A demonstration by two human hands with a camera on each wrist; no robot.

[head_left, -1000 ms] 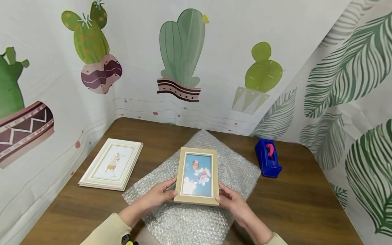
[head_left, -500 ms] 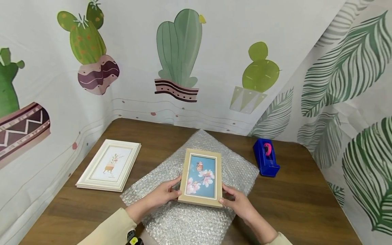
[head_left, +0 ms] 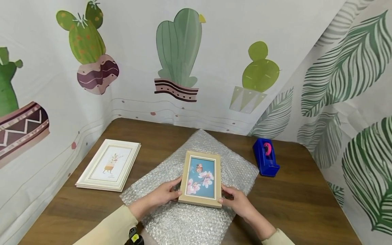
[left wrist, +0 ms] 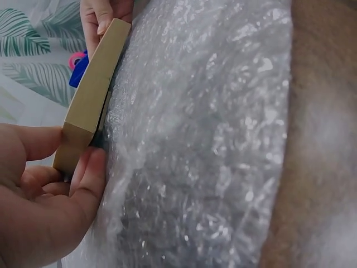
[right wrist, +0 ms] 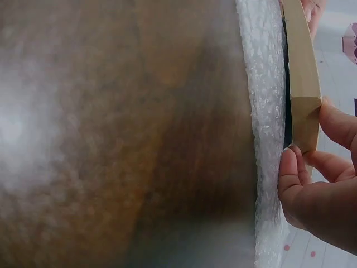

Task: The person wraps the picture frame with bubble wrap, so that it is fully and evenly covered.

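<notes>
A tan picture frame with a blue floral picture lies face up over a sheet of bubble wrap. My left hand grips its left edge near the lower corner, thumb on the side and fingers curled beneath, as the left wrist view shows. On the opposite edge my right hand pinches the frame between thumb and fingers. In the right wrist view the frame's tan side stands just above or on the wrap; a dark strip shows along its underside.
White picture frames, seemingly stacked, lie at the left of the brown table. A blue tape dispenser with a pink roll stands at the right, just past the wrap's corner. A cactus-print cloth hangs behind the table.
The tan frame, held by both hands, has shifted slightly right over the bubble wrap, then settled a little lower. Both hands keep their hold. The head view has turned slightly.
</notes>
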